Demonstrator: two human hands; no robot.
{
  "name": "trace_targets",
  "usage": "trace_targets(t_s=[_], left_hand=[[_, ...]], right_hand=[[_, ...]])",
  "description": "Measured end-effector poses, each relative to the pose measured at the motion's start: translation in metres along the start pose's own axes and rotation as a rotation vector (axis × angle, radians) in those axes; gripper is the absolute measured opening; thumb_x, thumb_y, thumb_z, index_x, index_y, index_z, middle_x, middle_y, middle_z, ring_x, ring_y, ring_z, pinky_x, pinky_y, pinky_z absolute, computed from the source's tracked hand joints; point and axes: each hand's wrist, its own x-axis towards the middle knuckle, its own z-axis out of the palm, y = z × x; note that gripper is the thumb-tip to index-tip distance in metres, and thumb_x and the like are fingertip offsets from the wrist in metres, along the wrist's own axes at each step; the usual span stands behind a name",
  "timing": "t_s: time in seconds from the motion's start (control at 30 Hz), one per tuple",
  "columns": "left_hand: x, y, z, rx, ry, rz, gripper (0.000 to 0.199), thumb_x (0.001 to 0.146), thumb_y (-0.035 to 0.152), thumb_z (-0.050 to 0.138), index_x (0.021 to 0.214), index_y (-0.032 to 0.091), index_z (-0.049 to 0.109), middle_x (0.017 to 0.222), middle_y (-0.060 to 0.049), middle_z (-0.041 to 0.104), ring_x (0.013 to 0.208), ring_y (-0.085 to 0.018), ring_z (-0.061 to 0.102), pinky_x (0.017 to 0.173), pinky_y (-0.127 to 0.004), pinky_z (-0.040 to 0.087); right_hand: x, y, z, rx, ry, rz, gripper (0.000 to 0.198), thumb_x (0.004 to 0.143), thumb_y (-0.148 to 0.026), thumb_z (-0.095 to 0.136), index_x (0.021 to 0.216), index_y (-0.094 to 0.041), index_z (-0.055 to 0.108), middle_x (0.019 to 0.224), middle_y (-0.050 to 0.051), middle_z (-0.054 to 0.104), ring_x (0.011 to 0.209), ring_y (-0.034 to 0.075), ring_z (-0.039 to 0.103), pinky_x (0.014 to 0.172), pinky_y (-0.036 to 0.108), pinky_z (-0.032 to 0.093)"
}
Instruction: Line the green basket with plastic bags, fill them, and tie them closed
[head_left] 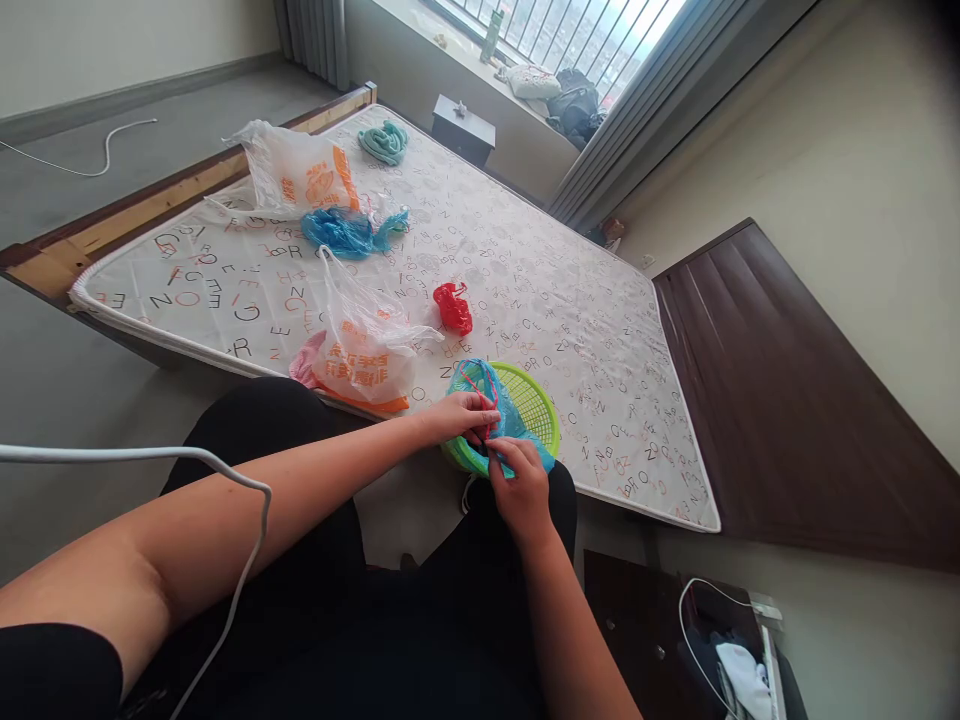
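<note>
A green plastic basket [546,402] stands at the mattress edge by my knees, with a blue plastic bag [511,412] spread inside it and over its near rim. Above the bag, my left hand [466,416] pinches a thin pinkish-red strand [472,382] that loops up past the fingers. My right hand [519,478] is just below, thumb and fingertips closed together at the strand's lower end. Something small and dark shows between the two hands, too hidden to name. The fingers cover part of the strand.
On the mattress [600,360] lie a red plastic bag [453,308], white-and-orange bags [367,350], a crumpled blue bag [341,232] and a teal cloth coil [384,143]. A brown headboard [795,400] stands right. A white cable [135,454] crosses over my left arm.
</note>
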Motion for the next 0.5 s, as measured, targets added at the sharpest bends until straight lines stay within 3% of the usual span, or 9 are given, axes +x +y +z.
trace_targets(t_s=[0.13, 0.23, 0.3, 0.4, 0.5], left_hand=[[0.001, 0.008, -0.008, -0.019, 0.061, 0.063, 0.041, 0.081, 0.054, 0.083, 0.082, 0.016, 0.069, 0.081, -0.004, 0.074, 0.074, -0.013, 0.068, 0.073, -0.026, 0.055], [-0.002, 0.023, -0.017, -0.073, 0.062, 0.148, 0.046, 0.081, 0.057, 0.084, 0.077, 0.016, 0.063, 0.069, -0.002, 0.068, 0.080, -0.017, 0.072, 0.078, -0.028, 0.057], [-0.006, 0.035, -0.024, -0.116, 0.023, 0.183, 0.047, 0.081, 0.058, 0.084, 0.079, 0.017, 0.061, 0.056, 0.003, 0.056, 0.070, -0.016, 0.071, 0.075, -0.029, 0.058], [-0.016, 0.052, -0.032, -0.177, 0.008, 0.231, 0.041, 0.088, 0.055, 0.079, 0.089, 0.017, 0.064, 0.050, 0.011, 0.038, 0.045, -0.009, 0.050, 0.058, -0.027, 0.055], [-0.026, 0.067, -0.040, -0.206, 0.038, 0.287, 0.033, 0.091, 0.047, 0.076, 0.092, 0.015, 0.069, 0.051, 0.010, 0.037, 0.040, -0.005, 0.034, 0.045, -0.020, 0.039]], right_hand=[[0.001, 0.008, 0.002, -0.036, -0.021, 0.031, 0.026, 0.104, -0.030, 0.057, 0.122, -0.025, 0.075, 0.117, 0.010, 0.076, 0.113, 0.024, 0.070, 0.102, 0.044, 0.057], [0.003, 0.021, 0.001, -0.066, -0.202, 0.108, 0.031, 0.106, -0.030, 0.051, 0.125, -0.026, 0.075, 0.129, 0.010, 0.073, 0.117, 0.023, 0.070, 0.101, 0.040, 0.057], [0.003, 0.031, 0.000, -0.104, -0.354, 0.159, 0.030, 0.106, -0.030, 0.051, 0.121, -0.027, 0.077, 0.126, 0.008, 0.074, 0.110, 0.022, 0.072, 0.093, 0.036, 0.058], [0.003, 0.047, -0.004, -0.194, -0.457, 0.202, 0.031, 0.106, -0.037, 0.052, 0.102, -0.026, 0.081, 0.109, 0.007, 0.078, 0.095, 0.022, 0.071, 0.086, 0.035, 0.056], [0.004, 0.062, -0.011, -0.268, -0.443, 0.225, 0.037, 0.105, -0.046, 0.054, 0.091, -0.025, 0.081, 0.106, 0.008, 0.078, 0.092, 0.023, 0.069, 0.085, 0.037, 0.054]])
